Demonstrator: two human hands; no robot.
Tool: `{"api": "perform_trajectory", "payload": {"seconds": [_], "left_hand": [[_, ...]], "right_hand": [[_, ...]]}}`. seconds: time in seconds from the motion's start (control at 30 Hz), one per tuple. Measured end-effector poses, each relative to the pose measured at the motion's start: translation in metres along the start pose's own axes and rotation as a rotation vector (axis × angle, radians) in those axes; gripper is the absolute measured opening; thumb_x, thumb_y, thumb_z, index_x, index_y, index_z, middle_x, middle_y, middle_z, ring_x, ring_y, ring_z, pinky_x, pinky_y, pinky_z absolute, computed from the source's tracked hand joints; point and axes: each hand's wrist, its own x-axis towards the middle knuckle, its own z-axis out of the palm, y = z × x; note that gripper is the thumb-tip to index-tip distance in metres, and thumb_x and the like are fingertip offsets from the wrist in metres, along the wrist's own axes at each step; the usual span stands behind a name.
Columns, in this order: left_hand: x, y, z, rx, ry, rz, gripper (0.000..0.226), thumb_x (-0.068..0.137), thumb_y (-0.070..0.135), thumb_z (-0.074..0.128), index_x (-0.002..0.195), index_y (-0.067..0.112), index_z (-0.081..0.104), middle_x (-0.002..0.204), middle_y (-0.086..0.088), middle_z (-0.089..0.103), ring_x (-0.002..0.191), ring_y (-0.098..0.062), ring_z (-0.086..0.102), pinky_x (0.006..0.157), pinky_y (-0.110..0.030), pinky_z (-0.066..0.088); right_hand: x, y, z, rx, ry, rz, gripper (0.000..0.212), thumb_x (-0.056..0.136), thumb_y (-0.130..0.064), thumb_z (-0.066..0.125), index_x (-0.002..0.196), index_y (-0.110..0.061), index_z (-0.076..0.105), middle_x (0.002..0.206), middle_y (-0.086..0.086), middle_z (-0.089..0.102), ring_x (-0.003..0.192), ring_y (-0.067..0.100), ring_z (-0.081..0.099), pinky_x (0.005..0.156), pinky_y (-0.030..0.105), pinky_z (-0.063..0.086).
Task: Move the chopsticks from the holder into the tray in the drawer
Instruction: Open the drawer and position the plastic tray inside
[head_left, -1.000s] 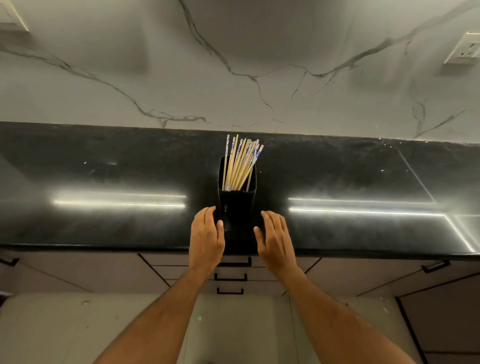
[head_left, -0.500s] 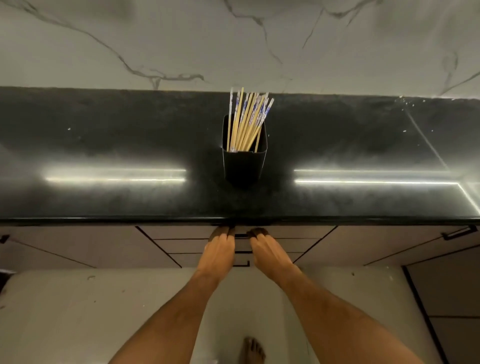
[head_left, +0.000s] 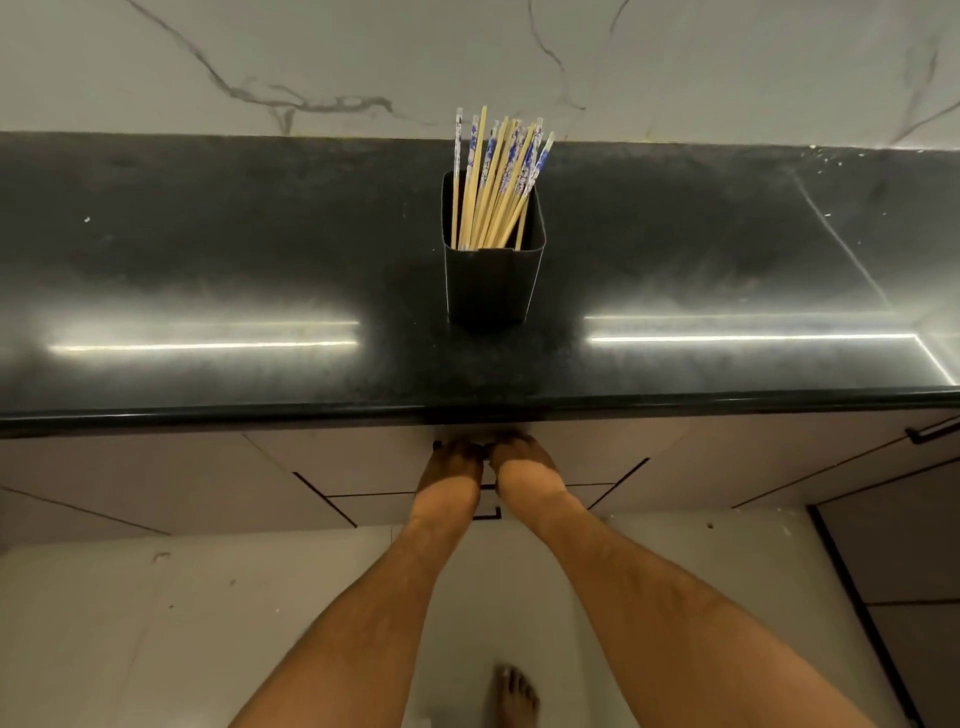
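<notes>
Several wooden chopsticks (head_left: 498, 171) with blue-and-white patterned tops stand in a black square holder (head_left: 491, 286) on the black counter (head_left: 208, 260). Below the counter's front edge, my left hand (head_left: 452, 473) and my right hand (head_left: 524, 470) sit side by side on the top drawer's front (head_left: 363, 457). Their fingers curl over its dark handle (head_left: 436, 445), with the fingertips in shadow under the counter lip. The drawer looks closed, and no tray is in view.
A marble wall rises behind the counter. More drawer fronts lie below the top one, with a second handle (head_left: 488, 514) between my wrists. A cabinet handle (head_left: 935, 431) is at the right. My bare foot (head_left: 511, 696) rests on the pale floor.
Both hands dropped from beside the holder on the counter to the top drawer's handle under the edge. The view tilted downward and my foot came into view.
</notes>
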Motion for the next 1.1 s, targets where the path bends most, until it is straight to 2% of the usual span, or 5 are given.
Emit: {"api": "perform_trajectory", "payload": {"seconds": [0.1,0.2,0.37,0.5,1.1], "left_hand": [[-0.019,0.003,-0.002,0.004,-0.019,-0.026,0.027,0.104,0.035,0.041,0.119,0.021,0.058,0.117,-0.007,0.062,0.078,-0.009,0.055,0.076,-0.019,0.043],[-0.037,0.009,0.000,0.027,-0.065,-0.064,0.024,0.101,0.018,0.049,0.121,0.011,0.063,0.116,-0.013,0.067,0.096,-0.025,0.065,0.081,-0.028,0.053],[-0.078,0.016,0.004,-0.109,-0.085,-0.194,0.026,0.099,0.013,0.054,0.123,0.016,0.062,0.119,-0.010,0.067,0.106,-0.026,0.064,0.092,-0.037,0.055],[-0.110,0.024,0.020,-0.169,-0.058,-0.236,0.031,0.100,0.023,0.057,0.131,0.019,0.059,0.132,-0.009,0.061,0.121,-0.026,0.058,0.105,-0.037,0.048],[-0.265,0.062,0.073,-0.253,0.051,-0.298,0.031,0.100,0.019,0.055,0.131,0.018,0.060,0.135,-0.007,0.060,0.125,-0.023,0.055,0.108,-0.033,0.044]], "right_hand": [[-0.019,-0.009,-0.001,0.064,0.009,0.074,0.030,0.099,-0.019,0.058,0.129,-0.018,0.060,0.120,0.008,0.063,0.107,0.025,0.061,0.098,0.037,0.049],[-0.041,-0.016,0.002,-0.003,0.051,0.083,0.020,0.096,-0.010,0.060,0.114,-0.014,0.069,0.111,0.010,0.070,0.101,0.027,0.067,0.091,0.039,0.053],[-0.076,-0.026,0.006,0.018,0.084,0.064,0.015,0.097,-0.010,0.058,0.100,-0.013,0.072,0.097,0.008,0.073,0.091,0.027,0.070,0.081,0.040,0.056],[-0.110,-0.034,0.023,0.051,0.078,0.050,0.016,0.097,-0.011,0.060,0.104,-0.013,0.074,0.101,0.009,0.074,0.094,0.029,0.070,0.084,0.041,0.056],[-0.258,-0.071,0.093,0.067,0.086,-0.040,0.027,0.098,-0.007,0.056,0.120,-0.013,0.070,0.115,0.012,0.071,0.106,0.033,0.067,0.091,0.041,0.052]]}}
